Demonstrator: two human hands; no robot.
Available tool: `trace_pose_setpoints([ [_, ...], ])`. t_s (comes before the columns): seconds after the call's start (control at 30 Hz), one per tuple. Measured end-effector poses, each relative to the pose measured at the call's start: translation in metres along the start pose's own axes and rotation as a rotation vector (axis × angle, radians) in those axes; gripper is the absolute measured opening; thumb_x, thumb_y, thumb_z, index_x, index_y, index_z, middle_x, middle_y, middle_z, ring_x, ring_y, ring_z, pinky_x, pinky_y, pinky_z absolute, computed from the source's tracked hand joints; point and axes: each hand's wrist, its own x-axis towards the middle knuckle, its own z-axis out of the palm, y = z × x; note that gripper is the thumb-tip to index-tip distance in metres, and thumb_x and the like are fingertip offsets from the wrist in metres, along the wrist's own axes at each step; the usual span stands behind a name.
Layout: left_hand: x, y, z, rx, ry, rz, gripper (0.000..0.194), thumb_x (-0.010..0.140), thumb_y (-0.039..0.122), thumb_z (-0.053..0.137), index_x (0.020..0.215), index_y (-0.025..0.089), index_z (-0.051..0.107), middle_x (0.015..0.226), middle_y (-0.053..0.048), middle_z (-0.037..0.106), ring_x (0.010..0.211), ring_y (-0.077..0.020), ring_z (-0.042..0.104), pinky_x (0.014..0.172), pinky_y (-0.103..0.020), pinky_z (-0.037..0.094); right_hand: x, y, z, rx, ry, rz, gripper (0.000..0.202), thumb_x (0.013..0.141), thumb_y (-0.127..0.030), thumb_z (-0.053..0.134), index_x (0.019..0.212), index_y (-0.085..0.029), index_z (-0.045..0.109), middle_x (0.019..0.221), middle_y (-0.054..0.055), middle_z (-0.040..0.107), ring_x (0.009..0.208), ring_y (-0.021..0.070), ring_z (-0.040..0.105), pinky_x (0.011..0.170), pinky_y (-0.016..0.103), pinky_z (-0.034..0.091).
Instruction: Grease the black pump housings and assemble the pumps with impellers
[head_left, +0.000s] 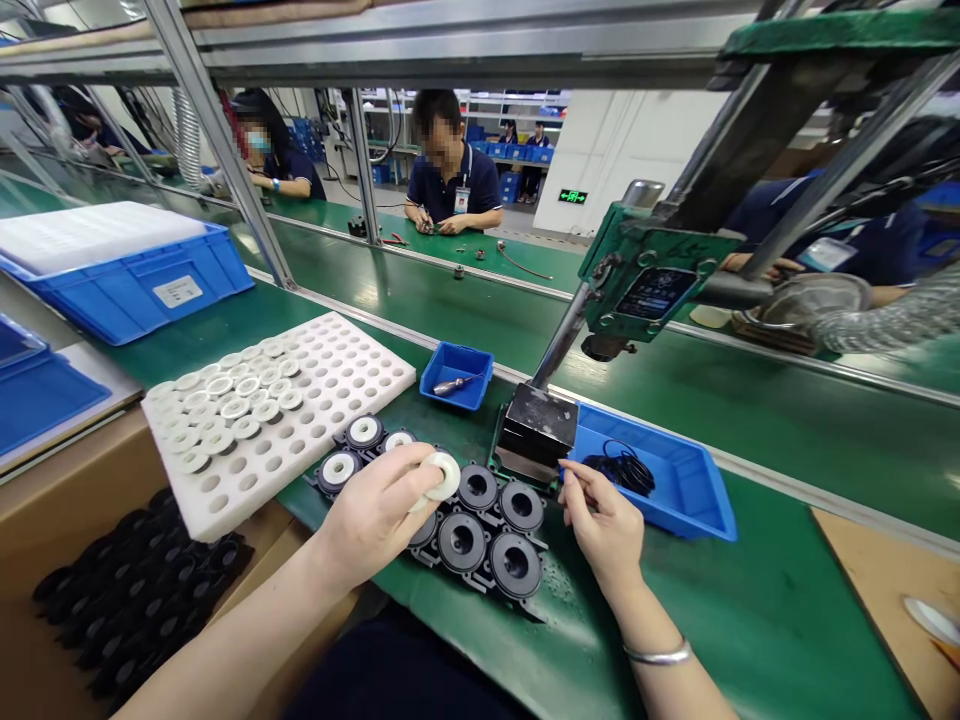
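Pinching a white plastic ring (453, 476) over black round housings (450, 537), the left hand (371, 520) could seat it crooked if the fingertips slip; the right hand (609, 532) curls beside the black block (538, 422), any grip unclear

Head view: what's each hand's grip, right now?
Left hand: closed, holding a white ring.
Right hand: fingertips close together beside the black block; whether they hold anything cannot be told.

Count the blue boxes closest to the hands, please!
2. The small one, with a tool, is left of the black block; the long one, with black rings, is right, by the right hand.
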Motion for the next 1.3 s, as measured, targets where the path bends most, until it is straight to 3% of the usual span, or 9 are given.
trace_pose_setpoints([
  [0.17,0.002,0.004,-0.003,-0.045,-0.098,-0.019,0.032,0.086,0.003,0.066,0.114,0.018,0.059,0.108,-0.011,0.066,0.095,-0.0174,0.066,0.089,-0.029,0.056,0.001,-0.003,0.0,-0.019,0.009,-0.04,0.02,0.096,-0.027,0.057,0.106,-0.016,0.07,0.063,-0.002,0.066,0.052,0.0105,0.064,0.055,0.022,0.051],
  [0.27,0.002,0.007,-0.003,-0.134,-0.049,-0.121,0.024,0.085,0.007,0.069,0.105,0.02,0.063,0.102,-0.009,0.069,0.094,-0.0184,0.067,0.087,-0.03,0.056,0.002,-0.004,0.0,-0.032,0.013,-0.06,0.02,0.096,-0.025,0.055,0.106,-0.016,0.069,0.061,-0.003,0.064,0.052,0.0101,0.064,0.057,0.022,0.051],
  [0.37,0.005,0.011,-0.003,-0.42,-0.006,-0.509,0.007,0.087,0.02,0.07,0.092,0.021,0.064,0.086,-0.003,0.069,0.076,-0.0153,0.068,0.071,-0.025,0.058,0.001,-0.003,0.0,-0.037,0.009,-0.059,0.02,0.096,-0.025,0.054,0.106,-0.016,0.07,0.062,-0.002,0.064,0.052,0.0102,0.063,0.059,0.023,0.051],
  [0.5,0.016,0.015,-0.004,-1.004,0.061,-1.066,0.015,0.091,0.032,0.067,0.091,0.018,0.063,0.079,-0.001,0.065,0.063,-0.0107,0.063,0.058,-0.021,0.058,0.001,-0.002,0.0,-0.033,0.018,-0.059,0.02,0.096,-0.025,0.056,0.105,-0.016,0.071,0.062,-0.002,0.064,0.052,0.0103,0.061,0.06,0.024,0.051],
  [0.67,0.035,0.019,-0.003,-1.273,0.337,-1.499,0.016,0.097,0.017,0.053,0.09,0.009,0.066,0.088,-0.009,0.067,0.065,-0.0083,0.064,0.062,-0.017,0.061,0.003,-0.001,0.001,-0.05,0.038,-0.106,0.019,0.095,-0.023,0.057,0.105,-0.016,0.07,0.063,-0.002,0.065,0.051,0.0099,0.06,0.059,0.023,0.05],
  [0.77,0.042,0.018,-0.002,-1.37,0.427,-1.638,0.024,0.1,0.016,0.047,0.087,0.007,0.065,0.086,-0.011,0.065,0.066,-0.0083,0.066,0.064,-0.016,0.062,0.002,-0.001,0.001,-0.04,0.039,-0.104,0.018,0.095,-0.023,0.057,0.105,-0.016,0.07,0.064,-0.002,0.066,0.052,0.0101,0.061,0.059,0.023,0.051],
  [1.07,0.04,0.01,0.003,-1.384,0.405,-1.652,0.024,0.101,0.025,0.049,0.087,0.013,0.065,0.081,-0.005,0.064,0.065,-0.0044,0.062,0.067,-0.012,0.06,0.002,-0.003,0.001,-0.04,0.031,-0.059,0.021,0.096,-0.028,0.055,0.105,-0.018,0.071,0.063,-0.001,0.067,0.053,0.0114,0.062,0.057,0.024,0.052],
  [1.13,0.037,0.006,0.002,-1.271,0.36,-1.528,0.018,0.098,0.025,0.055,0.087,0.014,0.064,0.082,-0.004,0.066,0.066,-0.0053,0.062,0.068,-0.014,0.06,0.002,-0.004,0.001,-0.041,0.029,-0.046,0.022,0.096,-0.029,0.055,0.105,-0.018,0.071,0.063,-0.001,0.068,0.053,0.0118,0.063,0.056,0.024,0.052],
  [1.3,0.025,-0.005,0.004,-0.668,0.165,-0.97,0.02,0.084,0.034,0.075,0.091,0.018,0.064,0.078,-0.001,0.07,0.07,-0.0121,0.067,0.059,-0.019,0.055,0.002,-0.005,0.001,-0.04,0.028,-0.042,0.023,0.095,-0.03,0.054,0.105,-0.017,0.072,0.066,0.001,0.07,0.054,0.0121,0.064,0.059,0.024,0.054],
])
